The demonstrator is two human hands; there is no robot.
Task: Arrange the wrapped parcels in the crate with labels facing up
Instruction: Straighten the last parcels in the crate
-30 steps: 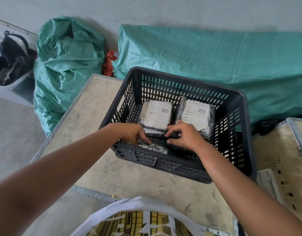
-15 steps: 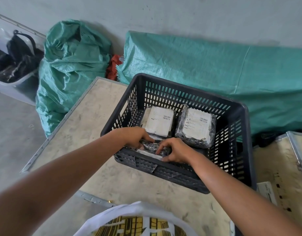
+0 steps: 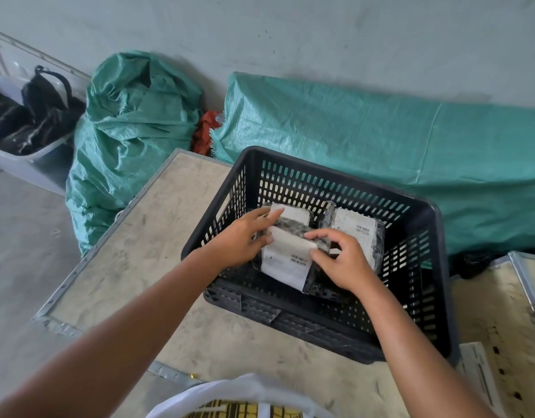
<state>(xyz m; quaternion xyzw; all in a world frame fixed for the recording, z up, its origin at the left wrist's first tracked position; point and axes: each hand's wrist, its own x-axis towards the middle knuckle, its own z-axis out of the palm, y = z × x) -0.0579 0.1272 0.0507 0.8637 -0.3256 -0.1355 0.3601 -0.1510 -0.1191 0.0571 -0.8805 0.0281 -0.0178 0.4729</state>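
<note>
Held parcel: a black-wrapped parcel point(image 3: 287, 260) with a white label, in the middle of the frame, tilted above the near-left part of the crate; label side turned up toward the camera.
Left hand: the left hand point(image 3: 240, 239) clasps the parcel's left edge, fingers reaching over its far end, thumb on the label side.
Right hand: the right hand point(image 3: 340, 262) pinches the parcel's right edge, fingertips point(image 3: 316, 235) curled over the top corner; both hands are closed on the same parcel.
Crate: a black slotted crate point(image 3: 435, 267) on a pale tabletop point(image 3: 157, 224), centre right of the frame.
Parcels already in: a rear-left parcel point(image 3: 293, 214), partly hidden behind the held one, and a rear-right parcel point(image 3: 355, 230); both lie flat against the crate's far wall with white labels up.
Long axis: the held parcel runs from upper left to lower right in the frame, its far end raised and overlapping the rear-left parcel, its near end low by the crate's front wall.
Key relation: the open floor seems to lie directly below and toward the bottom of the frame from the grip, in front of the rear-left parcel; the hands sit on opposite long edges, so neither is clearly nearer.
Likely need: lowering the far end until the parcel lies flat in front of the rear row, label kept up.
Risk: the far end may stay resting on the rear-left parcel and cover its label.
Surroundings: green sacks point(image 3: 130, 131) along the wall in the upper part of the frame.
</note>
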